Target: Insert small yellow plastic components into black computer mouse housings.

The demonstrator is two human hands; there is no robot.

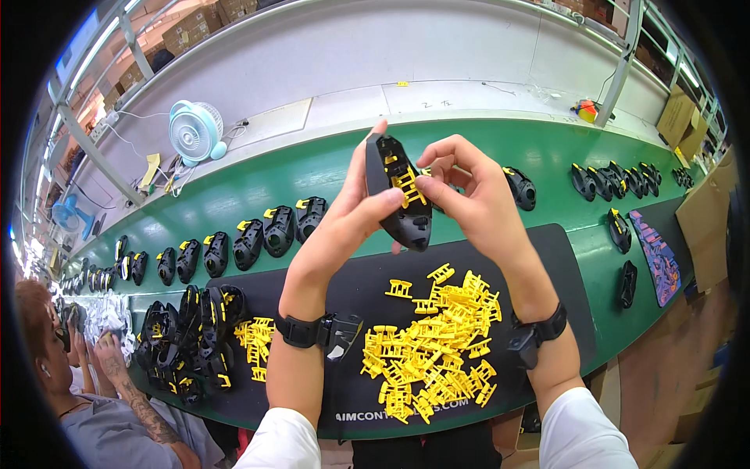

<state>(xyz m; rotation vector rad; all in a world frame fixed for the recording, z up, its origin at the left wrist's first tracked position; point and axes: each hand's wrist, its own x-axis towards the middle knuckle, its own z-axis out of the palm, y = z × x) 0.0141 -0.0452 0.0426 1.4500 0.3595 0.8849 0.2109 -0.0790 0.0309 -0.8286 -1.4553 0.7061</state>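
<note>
Left hand (358, 209) grips black shell (411, 227) | right hand (478, 189) touches yellow clip (410, 187) inside, pinch unclear | green table (258, 187), black mat (361, 289) below | pale-blue fan (193, 133), white wall (351, 62) ahead

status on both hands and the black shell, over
Left hand holding black shell. Right hand at its yellow insert. Yellow pile below, clear of both hands.

Most fingers of the left hand (355, 205) are hidden behind the black shell (409, 228), whose underside is out of sight; the right hand (475, 189) covers part of the yellow insert (408, 187), and whether its fingertips grip it cannot be told; in the yellow heap (433, 344), the lowest pieces are buried; at far left, the row's last shells (86, 280) are too small to count; the co-worker (98, 426) and white sleeves (283, 444) are cut off by the picture's edge.
</note>
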